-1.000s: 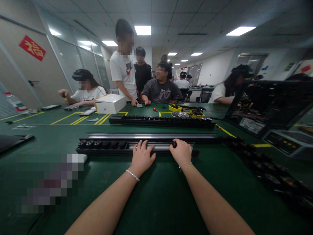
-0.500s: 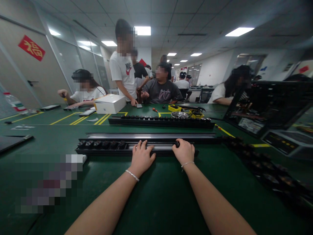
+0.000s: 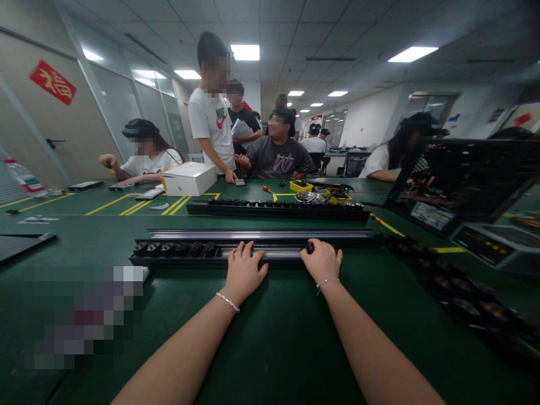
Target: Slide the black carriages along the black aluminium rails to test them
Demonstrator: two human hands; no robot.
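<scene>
In front of me lies a long black rail (image 3: pixel 175 262) with a pale metal channel. Several dark round parts (image 3: pixel 182 249) sit in a row at its left end. My left hand (image 3: pixel 246 271) rests on the middle of the rail with its fingers spread, holding nothing. Near the rail's right end, my right hand (image 3: pixel 321 262) grips a small black round part (image 3: pixel 310 247) between thumb and fingers. The lower part of that piece is hidden by the hand, so I cannot tell whether it touches the channel.
Behind lies a second rail (image 3: pixel 257 234), then a third rail with a row of parts (image 3: pixel 278 210). Dark parts (image 3: pixel 464 304) line the right side beside an open computer case (image 3: pixel 434 216). A white box (image 3: pixel 189 179) stands farther back. Several people sit or stand beyond.
My right hand has shifted slightly to the right along the rail with the black part. My left hand stays in place. At the back, a standing person's papers have come into view.
</scene>
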